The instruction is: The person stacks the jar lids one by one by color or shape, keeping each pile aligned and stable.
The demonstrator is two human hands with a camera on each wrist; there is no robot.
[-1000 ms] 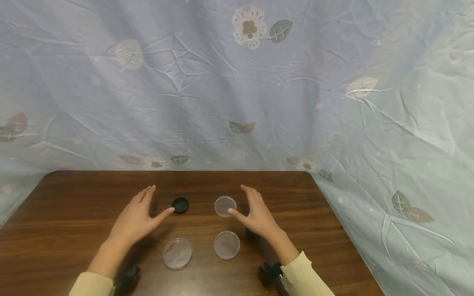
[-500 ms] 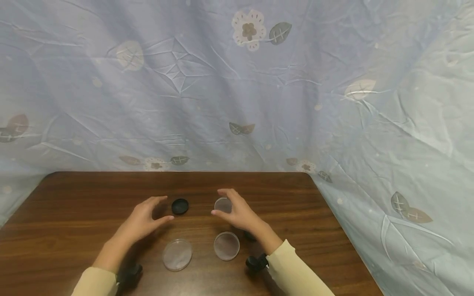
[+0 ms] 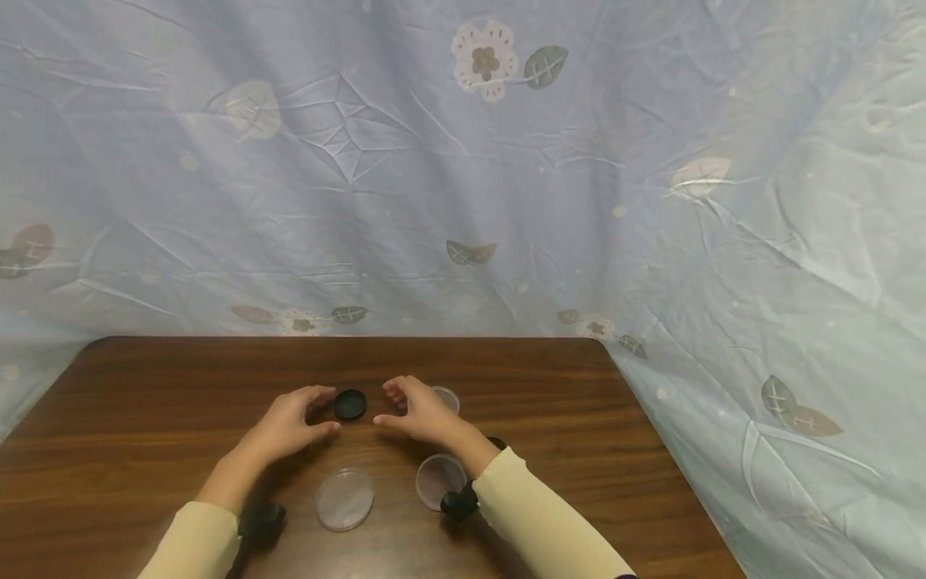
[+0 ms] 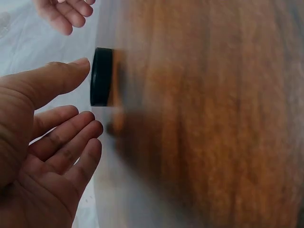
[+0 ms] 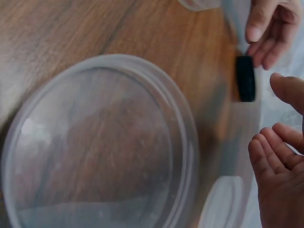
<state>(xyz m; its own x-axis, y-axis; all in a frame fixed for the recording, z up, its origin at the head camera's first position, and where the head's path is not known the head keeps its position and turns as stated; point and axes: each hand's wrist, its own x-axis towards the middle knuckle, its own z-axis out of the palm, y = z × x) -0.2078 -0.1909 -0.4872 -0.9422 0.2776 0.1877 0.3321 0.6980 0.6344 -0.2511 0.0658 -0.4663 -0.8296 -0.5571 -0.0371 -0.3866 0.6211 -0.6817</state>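
Observation:
A small round black lid [image 3: 350, 405] lies on the wooden table between my two hands. Close on its left is my left hand [image 3: 288, 426], thumb and fingers spread apart with nothing between them. On the right, my right hand [image 3: 419, 414] also has thumb and fingers apart and holds nothing; a wider gap separates it from the lid. The left wrist view shows the black lid [image 4: 101, 77] just past the left fingertips. Behind the right hand, a clear round dish [image 3: 450, 399] is partly hidden.
Nearer the front, a clear dish [image 3: 440, 481] sits under the right wrist, partly covered by its strap camera [image 3: 460, 502]. Another clear dish [image 3: 346, 498] lies to its left. A floral cloth [image 3: 405, 161] hangs behind the brown table [image 3: 181, 370].
My right hand has moved left, from over the far clear dish towards the black lid. My left hand has lowered and come slightly closer to the lid. The lid and dishes keep their places.

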